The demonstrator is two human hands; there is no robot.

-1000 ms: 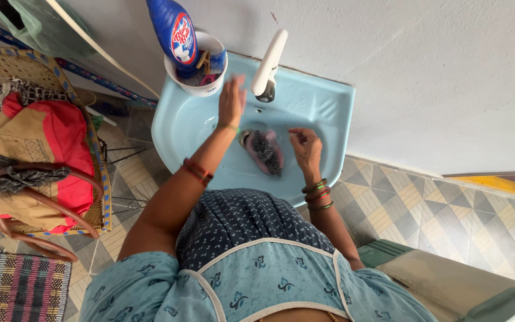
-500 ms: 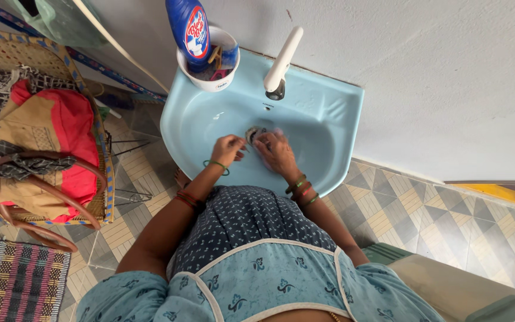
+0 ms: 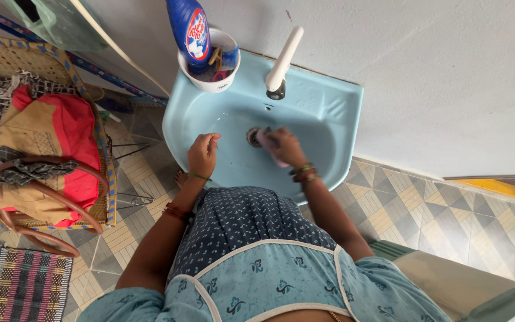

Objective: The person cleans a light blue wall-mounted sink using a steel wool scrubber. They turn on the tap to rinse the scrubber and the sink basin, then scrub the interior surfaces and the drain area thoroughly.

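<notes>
A light blue wall sink (image 3: 329, 104) with a white tap (image 3: 282, 59) fills the upper middle of the head view. My right hand (image 3: 284, 146) is shut on a pink scrub brush (image 3: 267, 145) and presses it against the basin beside the drain (image 3: 251, 136). My left hand (image 3: 202, 154) hovers over the basin's left side with its fingers loosely curled and nothing in it. Bangles sit on both wrists.
A white cup (image 3: 210, 80) on the sink's back left corner holds a blue bottle (image 3: 189, 33) and small items. A cane chair (image 3: 43, 149) piled with red and tan cloth stands at left, with a striped mat (image 3: 28, 283) on the tiled floor. A green bin (image 3: 466, 286) sits at lower right.
My left hand came down from near the tap, met the right hand at the brush, then drew back left. My right hand took hold of the brush, which lay loose in the basin earlier.
</notes>
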